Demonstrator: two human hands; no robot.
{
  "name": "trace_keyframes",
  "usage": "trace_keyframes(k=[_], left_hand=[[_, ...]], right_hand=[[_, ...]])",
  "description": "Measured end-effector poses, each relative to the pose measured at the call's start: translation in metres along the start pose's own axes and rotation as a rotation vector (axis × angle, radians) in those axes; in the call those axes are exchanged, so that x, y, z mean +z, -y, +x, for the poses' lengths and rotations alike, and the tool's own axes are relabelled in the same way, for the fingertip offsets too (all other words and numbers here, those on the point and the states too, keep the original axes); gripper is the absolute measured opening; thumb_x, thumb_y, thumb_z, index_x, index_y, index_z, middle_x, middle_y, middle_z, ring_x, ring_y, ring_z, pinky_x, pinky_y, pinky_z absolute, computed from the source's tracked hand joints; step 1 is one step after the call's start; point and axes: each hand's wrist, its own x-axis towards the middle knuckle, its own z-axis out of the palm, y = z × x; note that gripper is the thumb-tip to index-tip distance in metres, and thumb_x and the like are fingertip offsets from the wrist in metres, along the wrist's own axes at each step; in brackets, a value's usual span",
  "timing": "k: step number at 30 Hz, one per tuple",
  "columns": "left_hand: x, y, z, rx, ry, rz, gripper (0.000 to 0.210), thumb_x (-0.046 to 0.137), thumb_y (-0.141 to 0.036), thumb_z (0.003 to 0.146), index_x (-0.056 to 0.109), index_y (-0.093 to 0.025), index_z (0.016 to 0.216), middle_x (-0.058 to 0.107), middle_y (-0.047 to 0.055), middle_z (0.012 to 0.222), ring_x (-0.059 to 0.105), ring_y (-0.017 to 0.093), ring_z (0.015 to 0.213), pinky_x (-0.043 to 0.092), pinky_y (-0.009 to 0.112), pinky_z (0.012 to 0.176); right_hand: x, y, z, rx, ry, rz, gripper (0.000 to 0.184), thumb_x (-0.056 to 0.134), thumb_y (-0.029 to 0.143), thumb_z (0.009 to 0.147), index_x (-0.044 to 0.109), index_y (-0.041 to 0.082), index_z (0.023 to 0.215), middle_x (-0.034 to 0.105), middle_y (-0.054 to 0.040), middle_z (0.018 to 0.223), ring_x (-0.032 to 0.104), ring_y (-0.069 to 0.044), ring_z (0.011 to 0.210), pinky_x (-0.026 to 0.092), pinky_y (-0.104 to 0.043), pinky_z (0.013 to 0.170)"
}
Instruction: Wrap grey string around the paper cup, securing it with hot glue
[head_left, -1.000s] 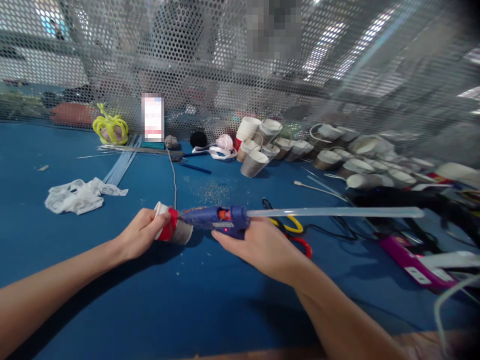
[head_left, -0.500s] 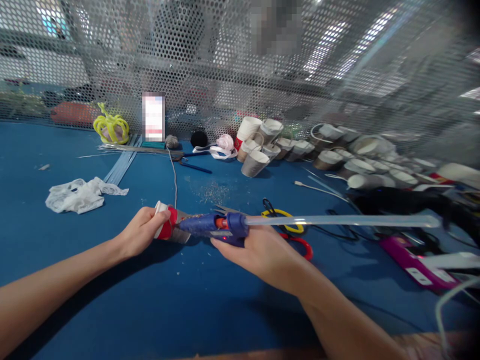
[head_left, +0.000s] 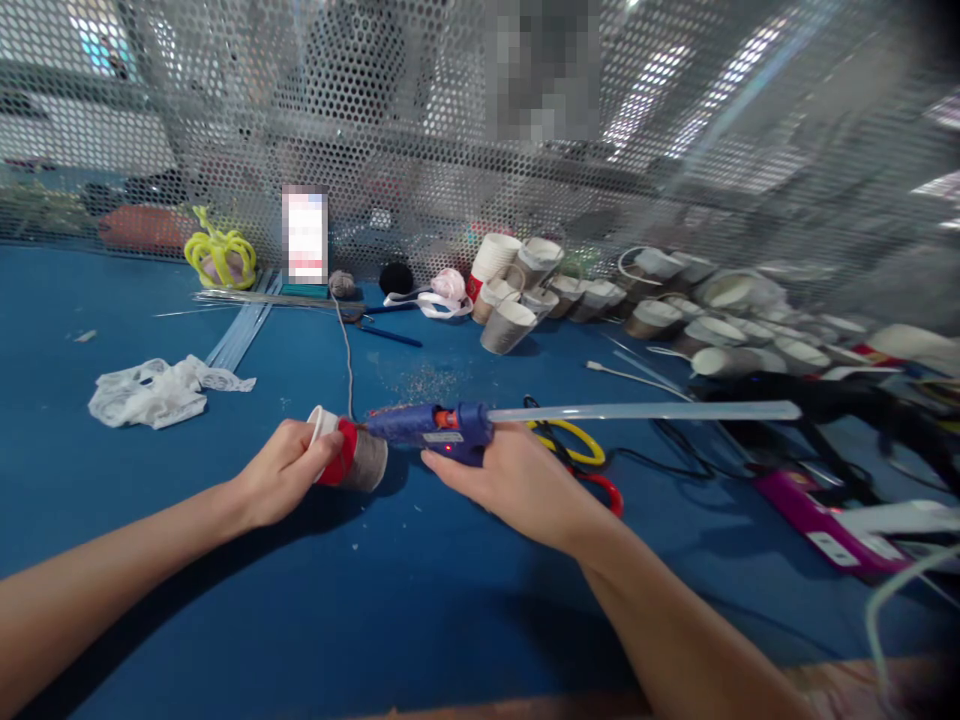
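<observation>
My left hand [head_left: 281,470] grips a paper cup [head_left: 349,455] near its white rim, holding it tilted on its side. Red shows on the cup's middle, and grey yarn wraps its lower part. A strand of grey yarn [head_left: 347,350] runs from the cup back to a small grey ball [head_left: 342,284]. In my right hand [head_left: 517,480] is a blue hot glue gun [head_left: 442,430] with a small red light lit. Its nozzle points left, close to the cup's upper side; whether they touch I cannot tell. A long clear glue stick [head_left: 645,411] sticks out of its back.
Scissors with yellow and red handles [head_left: 574,440] lie behind my right hand. Several wrapped cups [head_left: 510,325] stand at the back right. White lace [head_left: 154,392] lies at left. A purple power strip [head_left: 814,520] and cables sit at right, and perforated metal mesh [head_left: 420,150] borders the table.
The glue gun has lifted slightly, its nozzle shifting from the cup's red middle to its upper side. More of the cup's grey-wrapped end shows now.
</observation>
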Motion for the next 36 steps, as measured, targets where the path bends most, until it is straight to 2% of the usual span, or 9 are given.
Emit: trace_keyframes(k=[7, 22, 26, 31, 33, 36], left_hand=[[0.000, 0.001, -0.001, 0.033, 0.004, 0.053, 0.034, 0.027, -0.034, 0.078, 0.030, -0.017, 0.049, 0.026, -0.005, 0.048, 0.023, 0.007, 0.044, 0.022, 0.019, 0.040], [-0.001, 0.000, -0.001, -0.005, 0.002, 0.034, 0.034, 0.027, -0.035, 0.077, 0.030, -0.017, 0.048, 0.025, -0.005, 0.047, 0.022, 0.007, 0.044, 0.021, 0.020, 0.040], [0.000, 0.002, 0.001, -0.059, -0.019, -0.033, 0.036, 0.028, -0.037, 0.076, 0.030, -0.017, 0.047, 0.025, -0.005, 0.045, 0.022, 0.007, 0.043, 0.020, 0.019, 0.038], [0.000, 0.004, 0.002, -0.086, -0.041, -0.045, 0.037, 0.029, -0.038, 0.076, 0.032, -0.016, 0.046, 0.026, -0.005, 0.045, 0.023, 0.007, 0.043, 0.021, 0.019, 0.039], [-0.001, 0.005, 0.003, -0.088, -0.045, -0.042, 0.037, 0.029, -0.038, 0.076, 0.033, -0.016, 0.047, 0.025, -0.005, 0.046, 0.024, 0.007, 0.043, 0.022, 0.019, 0.040], [-0.001, 0.005, 0.003, -0.083, -0.049, -0.054, 0.037, 0.030, -0.039, 0.076, 0.034, -0.016, 0.047, 0.026, -0.005, 0.046, 0.024, 0.007, 0.044, 0.022, 0.020, 0.040]], right_hand=[[0.002, -0.002, 0.002, 0.026, 0.020, 0.017, 0.024, 0.047, 0.030, 0.070, 0.040, 0.017, 0.051, 0.038, 0.0055, 0.041, 0.031, -0.005, 0.036, 0.028, -0.018, 0.037], [-0.004, 0.001, 0.002, 0.154, 0.097, 0.248, 0.023, 0.049, 0.033, 0.069, 0.044, 0.016, 0.055, 0.040, 0.0056, 0.038, 0.039, -0.006, 0.033, 0.033, -0.019, 0.036], [-0.009, -0.011, 0.010, 0.105, 0.070, 0.409, 0.016, 0.052, 0.030, 0.068, 0.051, 0.015, 0.069, 0.045, 0.0049, 0.043, 0.043, -0.007, 0.041, 0.037, -0.019, 0.043], [-0.011, -0.037, 0.027, 0.201, -0.059, 0.536, 0.021, 0.056, 0.031, 0.065, 0.057, 0.012, 0.074, 0.060, -0.0052, 0.071, 0.051, -0.010, 0.059, 0.040, -0.020, 0.052], [-0.010, -0.045, 0.034, 0.231, -0.071, 0.565, 0.021, 0.056, 0.032, 0.066, 0.057, 0.012, 0.072, 0.060, -0.0060, 0.073, 0.050, -0.008, 0.058, 0.039, -0.019, 0.050], [-0.005, -0.054, 0.044, 0.282, -0.054, 0.603, 0.018, 0.057, 0.030, 0.064, 0.055, 0.012, 0.067, 0.056, -0.0030, 0.062, 0.043, -0.005, 0.046, 0.034, -0.017, 0.039]])
